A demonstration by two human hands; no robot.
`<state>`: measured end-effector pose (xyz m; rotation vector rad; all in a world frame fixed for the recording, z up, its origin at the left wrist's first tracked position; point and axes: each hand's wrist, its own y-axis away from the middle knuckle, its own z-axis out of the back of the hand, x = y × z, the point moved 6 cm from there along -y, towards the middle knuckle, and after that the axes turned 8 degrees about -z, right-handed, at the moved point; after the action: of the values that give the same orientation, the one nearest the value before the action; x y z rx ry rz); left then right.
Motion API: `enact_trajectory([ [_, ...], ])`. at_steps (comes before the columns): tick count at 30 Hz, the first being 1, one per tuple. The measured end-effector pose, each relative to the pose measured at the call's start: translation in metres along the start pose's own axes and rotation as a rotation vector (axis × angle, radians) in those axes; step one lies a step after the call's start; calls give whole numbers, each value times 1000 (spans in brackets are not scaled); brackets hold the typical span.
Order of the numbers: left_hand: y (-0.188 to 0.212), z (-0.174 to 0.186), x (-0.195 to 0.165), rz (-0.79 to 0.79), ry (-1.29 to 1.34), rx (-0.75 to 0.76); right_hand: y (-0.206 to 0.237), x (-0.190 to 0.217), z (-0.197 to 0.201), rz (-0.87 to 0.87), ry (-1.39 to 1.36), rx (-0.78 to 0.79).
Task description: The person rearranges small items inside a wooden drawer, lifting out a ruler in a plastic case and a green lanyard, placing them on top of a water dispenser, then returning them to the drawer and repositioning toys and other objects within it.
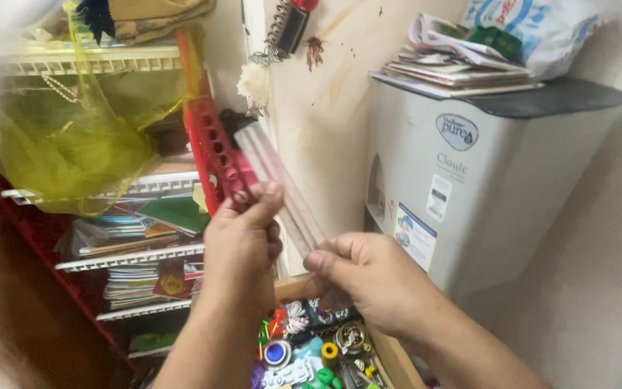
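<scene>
My left hand (242, 241) is raised with thumb and fingers pinched on the upper part of a long, flat, clear plastic packet with a pink tint (275, 173). My right hand (368, 277) grips the lower end of the same packet. The packet slants from upper left to lower right, in front of a stained cream wall (332, 94). Both hands hover above an open wooden drawer (390, 353) full of small colourful bits.
A red and white wire rack (145, 256) with papers, books and a yellow mesh bag (66, 144) stands at left. A white water purifier (484, 180) with stacked papers and a plastic bag on top is at right. Keys hang on the wall (286, 29).
</scene>
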<state>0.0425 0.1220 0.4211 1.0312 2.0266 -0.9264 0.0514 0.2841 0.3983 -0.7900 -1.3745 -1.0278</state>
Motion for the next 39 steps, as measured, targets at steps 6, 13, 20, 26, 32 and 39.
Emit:
enact_trajectory([
  [6,-1,4,0,-26,-3,-85,-3,-19,2,-78,-2,30],
  [13,16,9,7,204,64,53,-12,4,-31,-31,-81,-65],
  [20,-9,87,-43,117,-57,67,-24,5,-118,44,34,-191],
  [26,-23,159,-98,145,68,90,-13,13,-198,-56,114,-108],
  [32,-16,209,-134,255,78,203,13,54,-233,107,-213,-288],
  [39,4,226,-137,380,49,358,39,57,-246,215,-198,-617],
])
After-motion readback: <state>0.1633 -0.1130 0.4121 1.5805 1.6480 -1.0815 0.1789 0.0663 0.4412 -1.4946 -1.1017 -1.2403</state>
